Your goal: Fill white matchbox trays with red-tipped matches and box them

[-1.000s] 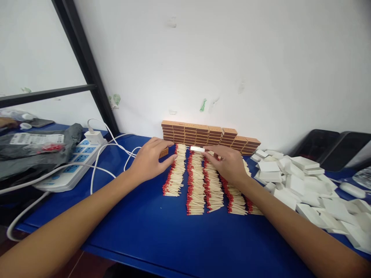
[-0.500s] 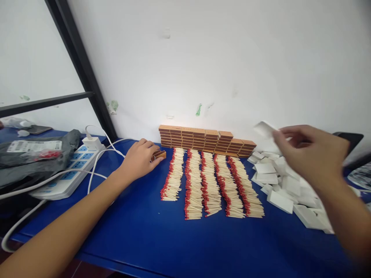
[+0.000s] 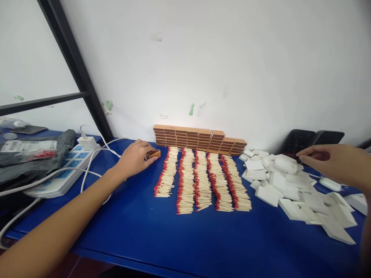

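Note:
On the left of the blue table, my left hand [image 3: 136, 156] is curled around a small brown matchbox sleeve [image 3: 155, 155], whose open end shows between thumb and fingers. My right hand [image 3: 333, 160] hovers at the far edge of a pile of white matchbox trays [image 3: 285, 181], fingertips and thumb drawn together with nothing visible in them. Between the hands lie several rows of red-tipped matches [image 3: 185, 181]. Behind these, brown matchbox sleeves [image 3: 187, 135] are stacked in a low wall against the white wall.
Two dark phones [image 3: 298, 141] lean by the wall behind the tray pile. A white mouse-like object [image 3: 330, 184] lies beneath my right hand. To the left are a white power strip [image 3: 62, 179] with cables, a grey plastic parcel [image 3: 34, 152] and a black metal frame [image 3: 78, 73].
My right hand has moved right and down toward the pile, and the white tray it held is no longer in its fingers. My left hand stays on the sleeve. The view has turned slightly right.

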Demonstrator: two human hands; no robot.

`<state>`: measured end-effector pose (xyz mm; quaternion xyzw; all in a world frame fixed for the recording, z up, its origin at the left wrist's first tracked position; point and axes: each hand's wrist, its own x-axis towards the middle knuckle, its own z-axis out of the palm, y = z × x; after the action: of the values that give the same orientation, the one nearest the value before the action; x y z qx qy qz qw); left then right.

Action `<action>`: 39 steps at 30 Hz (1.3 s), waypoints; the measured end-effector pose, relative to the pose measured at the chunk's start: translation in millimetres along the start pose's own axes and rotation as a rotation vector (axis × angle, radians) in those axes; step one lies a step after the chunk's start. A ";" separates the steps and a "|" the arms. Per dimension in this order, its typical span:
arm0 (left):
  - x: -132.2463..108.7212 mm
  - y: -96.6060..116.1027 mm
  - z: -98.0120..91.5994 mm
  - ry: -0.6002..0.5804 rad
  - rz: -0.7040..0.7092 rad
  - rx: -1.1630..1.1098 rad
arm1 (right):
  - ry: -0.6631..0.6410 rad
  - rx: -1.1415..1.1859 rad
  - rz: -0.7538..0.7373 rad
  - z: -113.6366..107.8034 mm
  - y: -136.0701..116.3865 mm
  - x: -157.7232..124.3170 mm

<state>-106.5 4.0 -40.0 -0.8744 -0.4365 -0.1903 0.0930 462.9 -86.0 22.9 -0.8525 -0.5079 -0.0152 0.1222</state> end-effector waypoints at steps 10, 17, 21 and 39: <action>-1.8 5.2 12.4 0.050 0.060 -0.032 | 0.326 0.041 -0.197 20.7 -56.6 -26.2; 0.4 5.7 6.8 0.088 0.063 -0.072 | 0.455 0.166 -0.428 31.2 -84.6 -41.5; 0.7 26.5 -6.7 0.151 -0.101 -0.390 | 0.430 0.464 -0.555 42.1 -127.2 -76.3; -25.8 102.3 -3.5 0.358 0.228 -0.557 | -0.576 1.381 -0.334 90.8 -211.2 -187.4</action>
<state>-39.7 -77.4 -47.2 -0.8621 -0.2441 -0.4408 -0.0534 179.7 -131.3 -52.5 -0.4648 -0.5360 0.5102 0.4862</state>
